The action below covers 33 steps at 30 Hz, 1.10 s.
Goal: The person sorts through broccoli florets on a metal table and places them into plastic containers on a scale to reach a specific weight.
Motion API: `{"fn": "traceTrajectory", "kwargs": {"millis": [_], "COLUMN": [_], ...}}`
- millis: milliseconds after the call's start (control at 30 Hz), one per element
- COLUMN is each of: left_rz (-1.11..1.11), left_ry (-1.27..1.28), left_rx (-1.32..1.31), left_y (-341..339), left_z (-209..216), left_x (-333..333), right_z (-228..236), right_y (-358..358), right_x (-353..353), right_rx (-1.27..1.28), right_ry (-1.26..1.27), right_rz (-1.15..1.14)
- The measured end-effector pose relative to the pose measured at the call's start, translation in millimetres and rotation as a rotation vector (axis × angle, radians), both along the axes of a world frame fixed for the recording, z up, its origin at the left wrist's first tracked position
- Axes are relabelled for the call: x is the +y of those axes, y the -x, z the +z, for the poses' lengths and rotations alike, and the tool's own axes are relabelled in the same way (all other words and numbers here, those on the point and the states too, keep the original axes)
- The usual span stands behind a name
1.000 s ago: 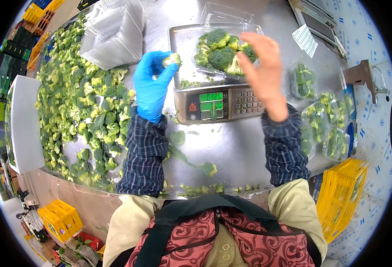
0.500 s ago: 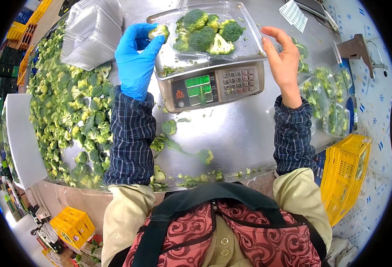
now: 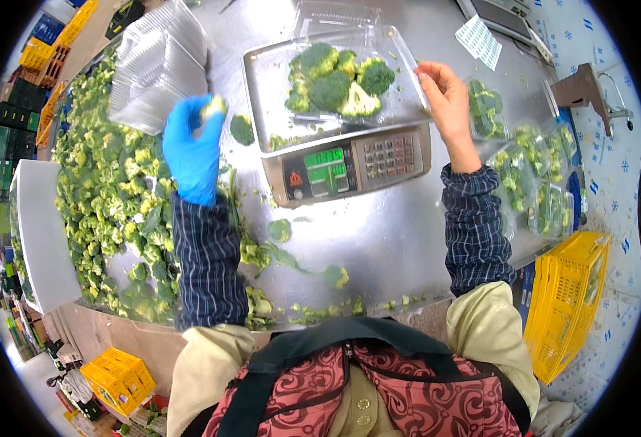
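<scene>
My left hand (image 3: 191, 146), in a blue glove, is closed on a small broccoli floret (image 3: 213, 107), left of the scale's metal tray (image 3: 258, 109). On that tray sits a clear plastic container holding several larger broccoli florets (image 3: 330, 89). Its transparent lid (image 3: 335, 20) is folded back at the far side. Bare, my right hand (image 3: 448, 98) is beside the tray's right rim, fingers bent and thumb slightly apart; I see nothing in it. Whether its fingertips touch the rim is unclear. A single broccoli floret (image 3: 242, 130) lies between my left hand and the tray.
Nested clear containers (image 3: 156, 73) stand far left, above a broad heap of broccoli florets (image 3: 109, 204). Filled containers (image 3: 550, 210) are on the right. The scale's keypad (image 3: 389, 158) faces me. Scraps lie along the near table edge. A yellow crate (image 3: 568, 306) stands lower right.
My left hand has drawn left and nearer, away from the tray, still holding the small floret. My right hand's fingers have bent inward near the rim. The whole view has shifted slightly.
</scene>
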<state>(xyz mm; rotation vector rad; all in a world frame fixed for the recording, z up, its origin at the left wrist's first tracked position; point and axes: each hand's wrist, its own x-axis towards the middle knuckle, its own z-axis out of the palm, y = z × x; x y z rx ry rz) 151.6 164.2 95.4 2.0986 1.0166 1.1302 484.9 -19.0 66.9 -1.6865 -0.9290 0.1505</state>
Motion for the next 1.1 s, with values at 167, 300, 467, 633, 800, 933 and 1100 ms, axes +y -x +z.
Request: {"fn": "traceTrajectory", "kwargs": {"millis": [167, 300, 467, 633, 800, 933, 1100], "left_rz": [0.058, -0.114, -0.243, -0.163, -0.114, -0.032, -0.133], "left_ry": [-0.34, -0.076, 0.621, 0.654, 0.656, 0.644, 0.683], "left_rx": [0.19, -0.108, -0.495, -0.637, -0.685, -0.781, -0.713], "left_y": [-12.4, -66.1, -115.0, -121.7, -113.6, -111.8, -86.1], "left_z": [5.6, -3.0, -65.4, -80.4, -79.7, -81.1, -76.3], "left_x": [1.6, 9.3, 26.3, 7.3, -14.9, -27.9, -29.9], "right_z": [-9.3, 3.7, -0.3, -3.9, -10.8, -15.7, -11.3], "right_y": [-5.5, -8.2, 6.6, 16.8, 28.1, 27.4, 26.5], "right_x": [51.8, 102.1, 135.0, 124.7, 124.0, 127.4, 125.8], "right_rx": [0.427, 0.283, -0.146, -0.073, -0.176, -0.388, -0.378], "right_ry": [-0.177, -0.118, 0.056, 0.067, 0.059, 0.088, 0.099], "right_rz": [-0.115, -0.15, -0.057, 0.097, 0.166, 0.233, 0.293]}}
